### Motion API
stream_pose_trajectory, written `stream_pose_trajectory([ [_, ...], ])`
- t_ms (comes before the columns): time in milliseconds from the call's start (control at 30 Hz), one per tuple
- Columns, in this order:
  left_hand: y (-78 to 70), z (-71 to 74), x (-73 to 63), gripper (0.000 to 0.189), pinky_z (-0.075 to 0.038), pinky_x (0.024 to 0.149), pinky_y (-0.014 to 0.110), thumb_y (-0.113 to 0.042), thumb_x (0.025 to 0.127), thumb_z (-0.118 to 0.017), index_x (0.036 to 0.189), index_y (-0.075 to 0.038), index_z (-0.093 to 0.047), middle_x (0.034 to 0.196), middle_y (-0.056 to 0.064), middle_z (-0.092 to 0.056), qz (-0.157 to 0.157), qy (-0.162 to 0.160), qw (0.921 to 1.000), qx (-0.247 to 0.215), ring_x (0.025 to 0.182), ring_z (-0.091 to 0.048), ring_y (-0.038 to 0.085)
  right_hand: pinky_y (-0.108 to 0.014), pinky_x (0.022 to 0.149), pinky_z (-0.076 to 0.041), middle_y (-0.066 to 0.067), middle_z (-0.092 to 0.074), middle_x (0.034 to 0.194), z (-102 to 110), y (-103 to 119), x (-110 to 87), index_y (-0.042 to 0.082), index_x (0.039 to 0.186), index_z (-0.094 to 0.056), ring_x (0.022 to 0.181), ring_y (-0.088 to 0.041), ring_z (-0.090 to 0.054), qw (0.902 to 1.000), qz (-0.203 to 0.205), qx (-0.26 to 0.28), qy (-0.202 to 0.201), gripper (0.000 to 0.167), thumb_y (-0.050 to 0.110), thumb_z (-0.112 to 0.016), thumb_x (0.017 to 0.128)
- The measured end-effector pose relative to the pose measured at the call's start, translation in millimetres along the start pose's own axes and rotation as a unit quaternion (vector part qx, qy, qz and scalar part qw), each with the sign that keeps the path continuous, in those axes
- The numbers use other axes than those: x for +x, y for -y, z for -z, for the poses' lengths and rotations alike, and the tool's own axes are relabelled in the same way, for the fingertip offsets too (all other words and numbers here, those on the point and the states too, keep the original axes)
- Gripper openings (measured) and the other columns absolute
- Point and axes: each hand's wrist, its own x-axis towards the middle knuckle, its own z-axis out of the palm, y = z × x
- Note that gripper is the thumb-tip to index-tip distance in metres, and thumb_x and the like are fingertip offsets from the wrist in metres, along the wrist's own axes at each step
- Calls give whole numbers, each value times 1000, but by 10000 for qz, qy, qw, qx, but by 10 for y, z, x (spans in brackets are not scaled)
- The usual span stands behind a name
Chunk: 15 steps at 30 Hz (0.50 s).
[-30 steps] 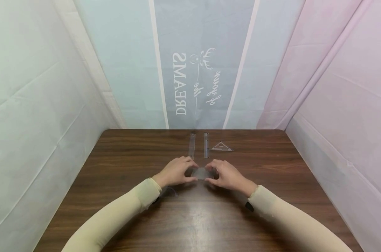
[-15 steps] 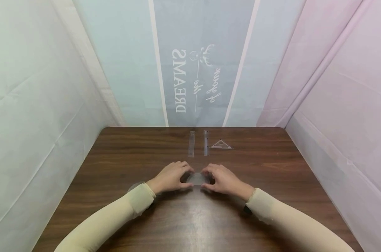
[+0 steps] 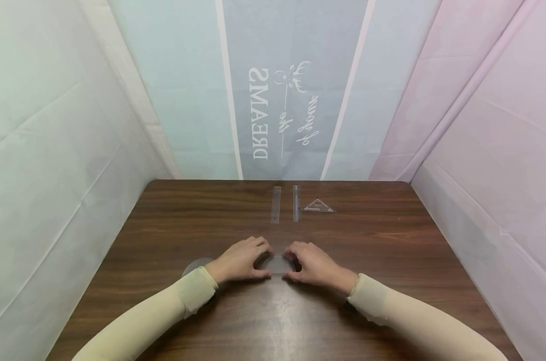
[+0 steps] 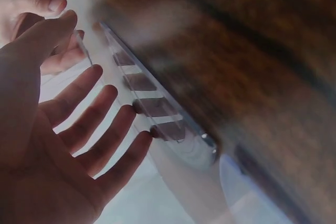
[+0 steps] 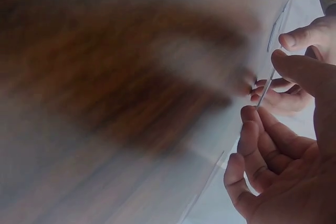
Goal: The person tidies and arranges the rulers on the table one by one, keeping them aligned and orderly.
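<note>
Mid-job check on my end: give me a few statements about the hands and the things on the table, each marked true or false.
1. The left hand and right hand both hold the clear curved piece. True.
2. The clear triangle lies right of both rulers. True.
3. The rulers lie crossed. False: they lie apart, side by side.
4. Another curved item lies by the right sleeve. False: the second curved item is by the left sleeve.
</note>
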Motion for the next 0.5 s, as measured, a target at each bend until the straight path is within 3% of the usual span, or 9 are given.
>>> stream_pose_trajectory([
  [500,-20,-33,-38,51,-58,93,42,-52,91,-85,126,-18,-71,131,1,-64,-219,-60,9987,461,120,-61,21,-37,87,-55,4,-65,107,-57,78,1,12,121,-73,96,-11,-60,9993,-67,-328,138,44,41,-88,91],
])
